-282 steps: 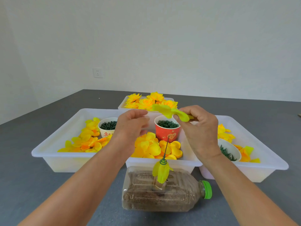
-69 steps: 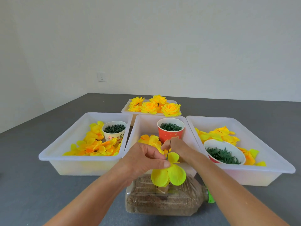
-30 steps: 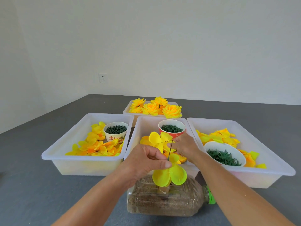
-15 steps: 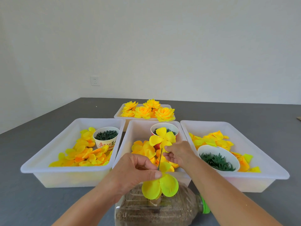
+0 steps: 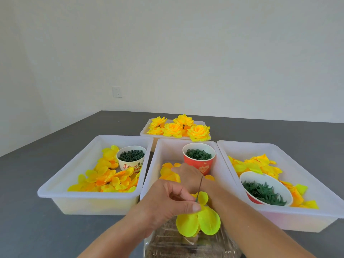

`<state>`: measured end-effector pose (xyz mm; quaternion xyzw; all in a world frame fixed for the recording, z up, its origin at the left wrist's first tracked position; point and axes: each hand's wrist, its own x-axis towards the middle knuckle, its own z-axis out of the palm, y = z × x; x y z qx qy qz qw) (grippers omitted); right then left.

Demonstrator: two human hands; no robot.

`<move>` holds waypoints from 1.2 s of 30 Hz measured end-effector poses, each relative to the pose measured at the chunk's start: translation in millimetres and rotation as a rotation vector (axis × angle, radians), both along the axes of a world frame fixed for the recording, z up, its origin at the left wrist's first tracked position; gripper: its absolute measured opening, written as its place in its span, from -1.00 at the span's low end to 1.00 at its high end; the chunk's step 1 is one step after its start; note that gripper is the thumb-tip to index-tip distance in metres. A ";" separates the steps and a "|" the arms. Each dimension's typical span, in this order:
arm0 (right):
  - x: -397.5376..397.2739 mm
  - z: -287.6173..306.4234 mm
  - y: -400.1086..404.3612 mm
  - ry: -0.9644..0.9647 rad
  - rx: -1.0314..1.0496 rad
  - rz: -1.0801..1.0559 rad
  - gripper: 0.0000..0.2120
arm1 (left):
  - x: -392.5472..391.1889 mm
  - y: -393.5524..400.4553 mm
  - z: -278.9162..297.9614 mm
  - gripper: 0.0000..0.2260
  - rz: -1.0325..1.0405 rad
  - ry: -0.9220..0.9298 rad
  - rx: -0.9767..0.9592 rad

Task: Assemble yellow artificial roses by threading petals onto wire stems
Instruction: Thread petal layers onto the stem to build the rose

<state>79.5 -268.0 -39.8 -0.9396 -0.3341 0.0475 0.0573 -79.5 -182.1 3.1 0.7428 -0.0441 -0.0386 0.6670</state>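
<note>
A thin green wire stem (image 5: 200, 185) stands upright in a sand-filled plastic bottle (image 5: 186, 244) lying at the near edge. Yellow-green petals (image 5: 197, 222) are threaded low on the wire. My left hand (image 5: 167, 203) pinches the petals at the wire with thumb and fingers. My right hand (image 5: 187, 175) reaches into the middle white tray (image 5: 167, 146) and rests on the loose yellow petals (image 5: 167, 173) there; its fingertips are hidden, so I cannot tell whether it holds one.
A red cup of green rings (image 5: 198, 161) stands in the middle tray. The left tray (image 5: 61, 183) holds petals and a white cup (image 5: 131, 162). The right tray (image 5: 316, 216) holds petals and a bowl of green calyxes (image 5: 264, 190). Finished roses (image 5: 178, 127) fill a far tray.
My right hand, which held a yellow petal piece raised near the wire's top, has dropped onto the middle tray's petals. The raised piece is out of sight. My left hand keeps pinching.
</note>
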 end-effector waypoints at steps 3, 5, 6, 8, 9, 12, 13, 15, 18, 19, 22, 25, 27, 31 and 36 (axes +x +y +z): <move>2.1 -2.3 4.6 0.010 0.079 -0.021 -0.65 | 0.2 -0.4 0.1 -0.88 0.017 0.008 -0.002; 2.7 1.1 2.0 -0.038 0.161 -0.064 -0.75 | 0.2 -0.2 -0.7 -0.88 0.025 0.003 0.000; 2.0 2.0 -0.8 -0.044 0.200 -0.076 -0.78 | 0.0 -0.3 -1.1 -0.88 0.024 -0.003 0.004; 1.1 1.1 -7.6 -0.047 0.273 -0.094 -0.80 | -0.4 -0.6 -1.6 -0.90 0.025 -0.010 0.014; 1.3 0.1 -10.4 -0.054 0.305 -0.107 -0.80 | -0.5 -0.7 -1.5 -0.91 0.029 -0.012 0.019; 0.3 1.1 -14.7 -0.106 0.386 -0.219 -0.82 | -0.6 -0.9 -1.0 -0.91 0.036 -0.008 0.017; -0.6 3.7 -15.2 -0.126 0.419 -0.269 -0.82 | -0.6 -1.0 -0.6 -0.91 0.032 -0.008 0.016; -2.3 11.2 -17.1 -0.150 0.524 -0.345 -0.83 | -0.9 -1.0 0.1 -0.91 0.023 -0.014 0.016; -9.5 23.2 -26.4 0.099 0.949 -0.453 -0.82 | -0.9 -1.0 0.8 -0.92 0.024 -0.017 0.016; -13.6 26.5 -30.9 0.293 1.147 -0.471 -0.81 | -0.9 -1.2 1.0 -0.92 0.027 -0.017 0.021; -24.5 31.0 -44.9 0.719 1.542 -0.507 -0.81 | -1.7 -2.1 1.2 -0.91 0.036 -0.021 0.037; -33.3 33.1 -56.4 0.919 1.701 -0.549 -0.81 | -1.9 -2.6 2.0 -0.90 0.042 -0.022 0.034; -39.8 33.0 -61.3 1.010 1.734 -0.558 -0.81 | -2.1 -2.9 2.1 -0.91 0.044 -0.022 0.033; -49.9 33.3 -66.3 1.125 1.738 -0.473 -0.83 | -2.6 -2.5 2.2 -0.89 0.036 -0.028 0.033; -53.1 30.0 -65.0 1.170 1.673 -0.418 -0.84 | -0.7 -1.0 1.8 -0.90 0.026 -0.024 0.050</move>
